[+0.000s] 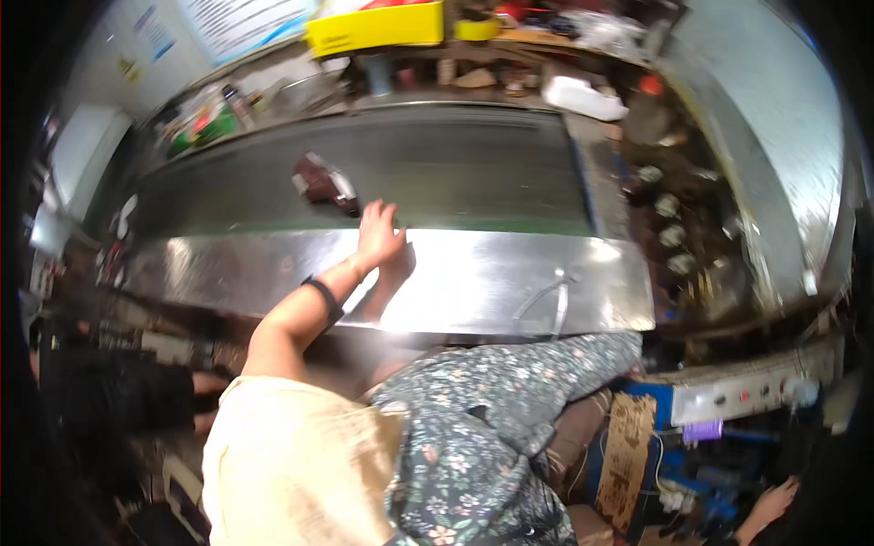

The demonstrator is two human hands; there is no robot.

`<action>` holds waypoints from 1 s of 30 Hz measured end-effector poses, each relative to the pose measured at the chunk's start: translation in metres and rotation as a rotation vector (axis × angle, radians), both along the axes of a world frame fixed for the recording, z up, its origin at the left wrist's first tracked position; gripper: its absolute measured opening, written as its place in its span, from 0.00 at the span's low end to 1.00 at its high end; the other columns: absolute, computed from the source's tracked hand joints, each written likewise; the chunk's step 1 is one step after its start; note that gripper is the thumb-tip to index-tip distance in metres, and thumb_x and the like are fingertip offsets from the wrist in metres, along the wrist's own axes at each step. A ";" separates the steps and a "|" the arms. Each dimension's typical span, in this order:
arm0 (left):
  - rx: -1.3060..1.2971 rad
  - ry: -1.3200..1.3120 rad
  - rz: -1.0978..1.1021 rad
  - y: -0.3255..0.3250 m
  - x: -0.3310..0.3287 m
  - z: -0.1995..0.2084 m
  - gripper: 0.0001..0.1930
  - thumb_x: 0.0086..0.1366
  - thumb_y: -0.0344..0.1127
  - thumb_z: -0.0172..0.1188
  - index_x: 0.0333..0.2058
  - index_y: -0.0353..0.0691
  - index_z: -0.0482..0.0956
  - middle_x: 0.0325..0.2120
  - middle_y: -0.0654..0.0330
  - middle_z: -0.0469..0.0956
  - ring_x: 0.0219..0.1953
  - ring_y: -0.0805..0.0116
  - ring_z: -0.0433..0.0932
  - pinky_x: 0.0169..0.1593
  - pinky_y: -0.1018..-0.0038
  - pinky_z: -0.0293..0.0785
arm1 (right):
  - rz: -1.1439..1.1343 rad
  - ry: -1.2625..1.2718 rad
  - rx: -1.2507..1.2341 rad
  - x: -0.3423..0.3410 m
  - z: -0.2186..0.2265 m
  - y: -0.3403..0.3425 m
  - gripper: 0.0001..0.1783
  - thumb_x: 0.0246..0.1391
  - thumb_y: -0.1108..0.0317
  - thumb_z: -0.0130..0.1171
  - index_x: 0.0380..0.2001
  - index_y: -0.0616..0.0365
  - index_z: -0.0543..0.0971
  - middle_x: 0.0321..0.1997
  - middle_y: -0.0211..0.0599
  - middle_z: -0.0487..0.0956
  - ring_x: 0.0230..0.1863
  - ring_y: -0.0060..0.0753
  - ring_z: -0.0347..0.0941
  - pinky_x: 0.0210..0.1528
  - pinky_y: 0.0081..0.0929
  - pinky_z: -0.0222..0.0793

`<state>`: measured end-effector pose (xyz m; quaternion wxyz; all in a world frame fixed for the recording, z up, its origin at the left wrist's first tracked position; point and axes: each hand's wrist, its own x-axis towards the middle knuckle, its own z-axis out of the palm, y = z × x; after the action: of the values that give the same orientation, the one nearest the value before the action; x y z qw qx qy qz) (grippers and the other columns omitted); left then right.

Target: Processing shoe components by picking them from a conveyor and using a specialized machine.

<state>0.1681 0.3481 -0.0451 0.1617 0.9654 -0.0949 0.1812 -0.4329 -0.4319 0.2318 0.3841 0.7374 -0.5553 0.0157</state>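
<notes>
My left hand (381, 237) reaches over the shiny metal ledge (473, 273) to the near edge of a dark belt (473, 173). A black band circles its wrist, and the sleeve is beige. The fingers are stretched forward and slightly apart, with nothing seen between them. Just beyond the fingertips, to the left, lies a maroon, shoe-shaped piece (320, 180) with a pale strip on it. It is blurred, and whether the fingers touch it I cannot make out. My right hand does not show; dark floral cloth (482, 409) spreads to the right below the ledge.
A thin pale strip (561, 300) lies on the ledge's right part. Behind the belt stand a yellow box (375, 29) and a white plastic bottle (583, 97). Rightward is a dark cluttered area with several pale knobs. Another person's hand (772, 508) shows at lower right.
</notes>
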 end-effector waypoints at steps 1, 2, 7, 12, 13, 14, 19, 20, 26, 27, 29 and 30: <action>0.056 -0.036 0.119 0.002 0.030 -0.005 0.29 0.52 0.44 0.65 0.49 0.32 0.70 0.55 0.39 0.65 0.58 0.41 0.62 0.61 0.55 0.62 | 0.327 0.214 -0.108 -0.039 -0.031 -0.007 0.36 0.45 0.76 0.59 0.61 0.59 0.64 0.67 0.48 0.63 0.61 0.55 0.64 0.63 0.43 0.60; -0.019 0.076 0.313 0.046 0.026 -0.003 0.34 0.49 0.47 0.66 0.52 0.32 0.68 0.55 0.40 0.64 0.60 0.41 0.60 0.62 0.55 0.60 | 0.688 0.019 0.159 0.031 -0.051 0.020 0.29 0.45 0.77 0.58 0.55 0.62 0.71 0.63 0.49 0.67 0.58 0.55 0.66 0.62 0.46 0.60; -0.644 0.401 0.834 0.130 0.092 -0.013 0.52 0.44 0.60 0.70 0.61 0.34 0.56 0.59 0.39 0.61 0.63 0.46 0.59 0.63 0.61 0.60 | 0.689 -0.428 1.054 0.106 -0.210 0.199 0.14 0.53 0.72 0.54 0.43 0.62 0.78 0.47 0.50 0.77 0.50 0.51 0.72 0.55 0.42 0.65; -1.023 0.461 0.705 0.120 0.123 -0.046 0.38 0.51 0.49 0.66 0.54 0.29 0.64 0.51 0.43 0.69 0.53 0.54 0.69 0.55 0.67 0.68 | 1.119 -0.098 0.521 0.068 -0.316 0.232 0.22 0.58 0.59 0.53 0.53 0.59 0.74 0.54 0.50 0.75 0.56 0.54 0.69 0.58 0.42 0.64; -1.095 0.480 0.659 0.106 0.120 -0.039 0.33 0.54 0.46 0.65 0.51 0.28 0.67 0.47 0.45 0.72 0.50 0.56 0.73 0.52 0.67 0.71 | 1.058 -0.164 0.625 0.091 -0.300 0.246 0.21 0.58 0.61 0.53 0.51 0.59 0.75 0.52 0.50 0.75 0.54 0.53 0.69 0.57 0.41 0.64; -1.167 0.503 0.609 0.094 0.115 -0.033 0.28 0.56 0.43 0.63 0.49 0.26 0.71 0.44 0.46 0.75 0.46 0.58 0.76 0.49 0.68 0.73 | 0.991 -0.230 0.724 0.120 -0.285 0.261 0.19 0.57 0.63 0.53 0.49 0.60 0.76 0.51 0.50 0.76 0.53 0.53 0.70 0.56 0.41 0.65; -1.521 1.210 -0.194 -0.018 0.044 0.054 0.18 0.61 0.36 0.59 0.45 0.29 0.72 0.37 0.55 0.78 0.37 0.64 0.79 0.35 0.69 0.79 | 0.702 -0.273 0.939 0.215 -0.212 0.298 0.14 0.59 0.70 0.52 0.46 0.61 0.78 0.47 0.47 0.78 0.48 0.47 0.74 0.53 0.35 0.67; -1.480 1.197 -0.288 -0.039 0.018 0.068 0.20 0.61 0.35 0.60 0.48 0.30 0.70 0.39 0.54 0.78 0.38 0.65 0.79 0.36 0.70 0.79 | 0.717 -0.648 1.176 0.262 -0.185 0.313 0.17 0.60 0.70 0.54 0.51 0.63 0.75 0.50 0.45 0.78 0.51 0.40 0.75 0.55 0.29 0.67; -1.125 1.171 -1.018 -0.174 -0.133 0.140 0.50 0.52 0.31 0.69 0.67 0.30 0.45 0.63 0.50 0.58 0.66 0.62 0.55 0.66 0.68 0.51 | 1.201 -1.421 1.319 0.388 -0.112 0.350 0.27 0.60 0.67 0.57 0.61 0.61 0.65 0.52 0.37 0.75 0.40 0.16 0.68 0.46 0.17 0.65; -1.052 1.153 -1.158 -0.189 -0.148 0.150 0.52 0.51 0.31 0.70 0.67 0.30 0.42 0.66 0.50 0.54 0.68 0.61 0.51 0.68 0.69 0.47 | 1.092 -1.570 0.968 0.383 -0.091 0.359 0.17 0.60 0.65 0.58 0.48 0.63 0.75 0.34 0.30 0.79 0.30 0.15 0.64 0.37 0.17 0.67; -1.163 1.484 -1.281 -0.208 -0.158 0.140 0.51 0.57 0.47 0.67 0.68 0.36 0.43 0.67 0.53 0.51 0.68 0.62 0.51 0.68 0.70 0.46 | 1.024 -1.632 0.726 0.355 -0.097 0.347 0.12 0.59 0.64 0.60 0.35 0.63 0.78 0.22 0.26 0.76 0.24 0.15 0.63 0.29 0.18 0.66; -1.287 1.536 -1.113 -0.228 -0.157 0.122 0.45 0.61 0.50 0.62 0.68 0.38 0.47 0.65 0.54 0.55 0.66 0.63 0.56 0.66 0.70 0.52 | 0.829 -1.576 0.758 0.343 -0.103 0.354 0.11 0.58 0.65 0.60 0.28 0.63 0.78 0.18 0.27 0.74 0.24 0.14 0.63 0.28 0.20 0.66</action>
<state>0.0116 0.1197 0.0771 0.6988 0.3837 -0.2749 -0.5376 -0.0894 -0.0776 0.1293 -0.3980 0.7275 -0.3175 0.4600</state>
